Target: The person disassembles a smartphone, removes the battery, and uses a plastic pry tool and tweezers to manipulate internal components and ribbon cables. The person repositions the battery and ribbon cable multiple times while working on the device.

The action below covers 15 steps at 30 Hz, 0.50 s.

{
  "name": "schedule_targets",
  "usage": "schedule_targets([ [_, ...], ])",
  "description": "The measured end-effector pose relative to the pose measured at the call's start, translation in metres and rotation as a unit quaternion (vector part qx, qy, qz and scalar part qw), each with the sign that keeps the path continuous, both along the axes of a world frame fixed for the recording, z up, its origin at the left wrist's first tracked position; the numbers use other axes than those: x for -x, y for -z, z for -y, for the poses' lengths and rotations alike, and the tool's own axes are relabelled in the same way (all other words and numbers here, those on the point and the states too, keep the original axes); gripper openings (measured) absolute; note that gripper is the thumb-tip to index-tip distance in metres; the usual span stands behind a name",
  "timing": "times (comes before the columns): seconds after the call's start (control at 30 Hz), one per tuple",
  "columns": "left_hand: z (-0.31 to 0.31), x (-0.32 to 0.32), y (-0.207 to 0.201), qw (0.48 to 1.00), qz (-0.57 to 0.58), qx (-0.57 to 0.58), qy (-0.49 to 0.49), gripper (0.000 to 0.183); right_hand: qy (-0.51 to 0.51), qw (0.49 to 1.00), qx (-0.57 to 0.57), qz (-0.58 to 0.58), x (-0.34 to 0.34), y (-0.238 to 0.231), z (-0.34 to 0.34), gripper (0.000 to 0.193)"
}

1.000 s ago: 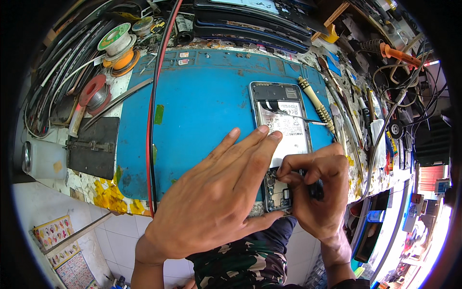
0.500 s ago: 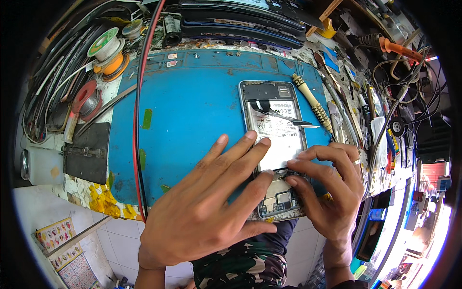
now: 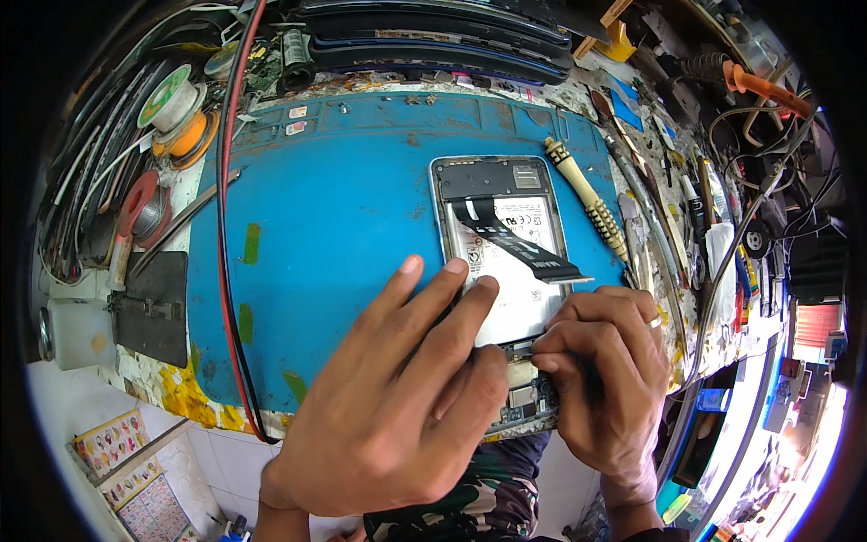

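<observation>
An opened smartphone (image 3: 479, 179) lies face down at the right of a blue work mat (image 3: 334, 235), its silvery white battery (image 3: 510, 312) exposed. A black flex cable (image 3: 519, 247) runs slantwise over the battery, its free end jutting past the right edge. My left hand (image 3: 388, 397) rests across the phone's lower left side, fingers stretched out. At the battery's lower end, my right hand (image 3: 614, 379) pinches thumb and forefinger together beside the circuit board (image 3: 524, 397). Whatever sits between those fingertips is too small to make out. Both hands partly cover the phone's lower part.
A beige-handled screwdriver (image 3: 587, 199) lies right of the phone. Red and black wires (image 3: 226, 226) cross the mat's left side. Solder spools (image 3: 144, 212) stand at the left, stacked dark panels (image 3: 433, 45) at the back. A soldering iron (image 3: 763, 88) is at the far right.
The flex cable's free end has swung down toward my right hand and shows its broad face. My right fingers have curled tighter at the battery's lower edge. The view has shifted slightly.
</observation>
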<state>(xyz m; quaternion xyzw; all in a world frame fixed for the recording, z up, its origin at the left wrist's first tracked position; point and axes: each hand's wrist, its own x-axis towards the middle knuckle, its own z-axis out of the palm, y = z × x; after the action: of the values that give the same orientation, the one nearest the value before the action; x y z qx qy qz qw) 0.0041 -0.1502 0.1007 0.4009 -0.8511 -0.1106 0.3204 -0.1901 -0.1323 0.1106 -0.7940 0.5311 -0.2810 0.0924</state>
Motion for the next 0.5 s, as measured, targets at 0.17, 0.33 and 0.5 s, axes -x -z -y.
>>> schedule_targets([
  [0.17,0.0017,-0.0049,-0.0025,0.999,-0.002,-0.025,0.028,0.012,-0.009,1.0,-0.009,-0.001,0.0019,-0.0006,0.0001,0.022],
  [0.33,0.0008,-0.0047,-0.0083,0.998,0.024,-0.048,0.036,0.013,-0.025,1.0,0.008,0.004,0.0051,-0.0002,-0.001,0.029],
  [0.5,-0.0066,0.0011,-0.0041,0.999,-0.017,-0.04,-0.007,0.018,-0.014,1.0,0.006,0.01,0.0062,-0.0007,-0.0039,0.031],
])
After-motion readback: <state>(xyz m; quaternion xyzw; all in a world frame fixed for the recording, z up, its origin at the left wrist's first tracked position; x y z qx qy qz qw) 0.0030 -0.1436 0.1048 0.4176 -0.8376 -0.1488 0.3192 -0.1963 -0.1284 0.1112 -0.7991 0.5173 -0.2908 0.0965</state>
